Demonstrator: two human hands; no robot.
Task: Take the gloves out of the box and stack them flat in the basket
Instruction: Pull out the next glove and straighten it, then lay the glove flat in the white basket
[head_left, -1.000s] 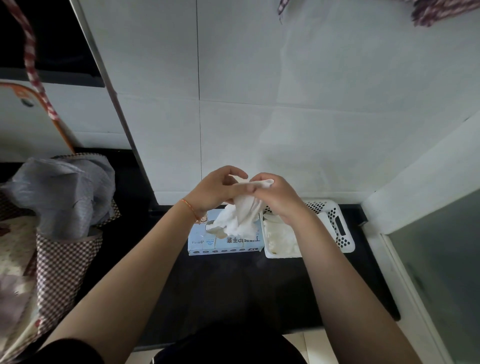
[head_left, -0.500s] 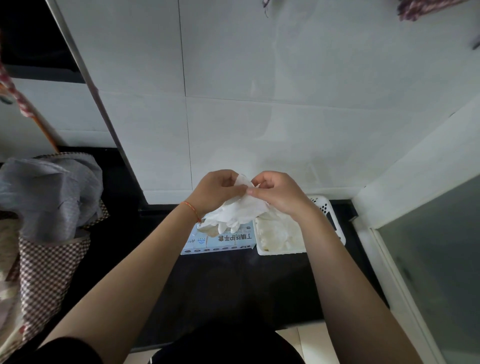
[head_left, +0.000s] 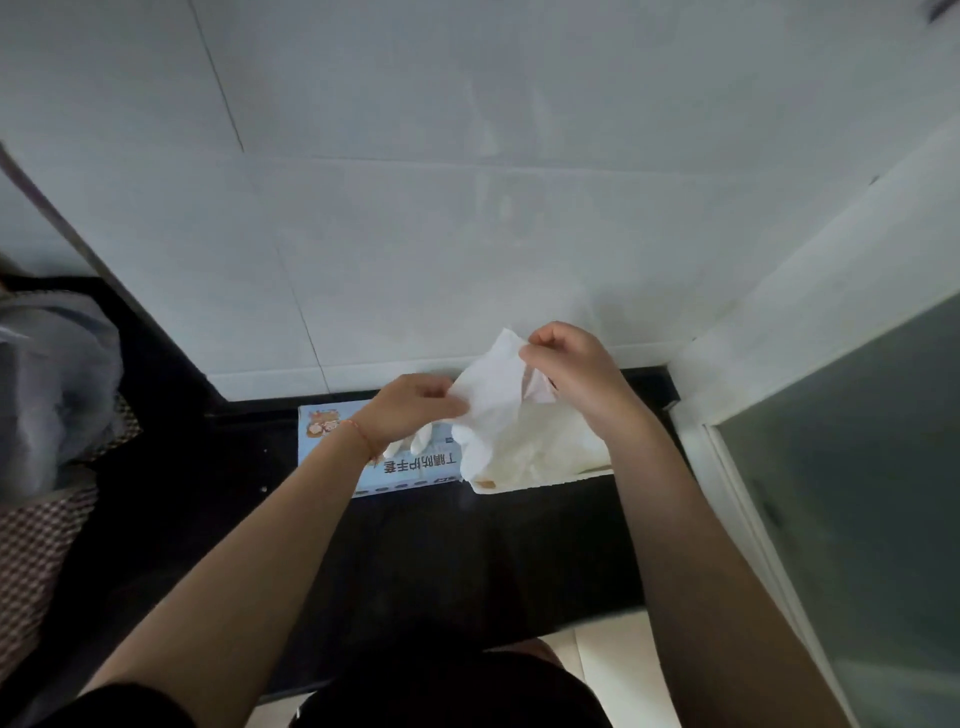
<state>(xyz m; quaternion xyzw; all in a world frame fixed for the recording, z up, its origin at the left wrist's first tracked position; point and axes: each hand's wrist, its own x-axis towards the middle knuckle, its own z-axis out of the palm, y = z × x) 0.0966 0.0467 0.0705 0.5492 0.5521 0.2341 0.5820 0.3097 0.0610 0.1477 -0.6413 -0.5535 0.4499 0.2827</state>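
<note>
Both hands (head_left: 410, 408) (head_left: 571, 364) pinch glove (head_left: 493, 405) edges above basket (head_left: 545, 480).

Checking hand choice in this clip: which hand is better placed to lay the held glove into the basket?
Probably the right hand: it pinches the glove directly above the basket. The left hand holds the other edge over the box.

dim foreground | bright white wall (head_left: 467, 234) | wide-angle edge bending | slight motion blur
</note>
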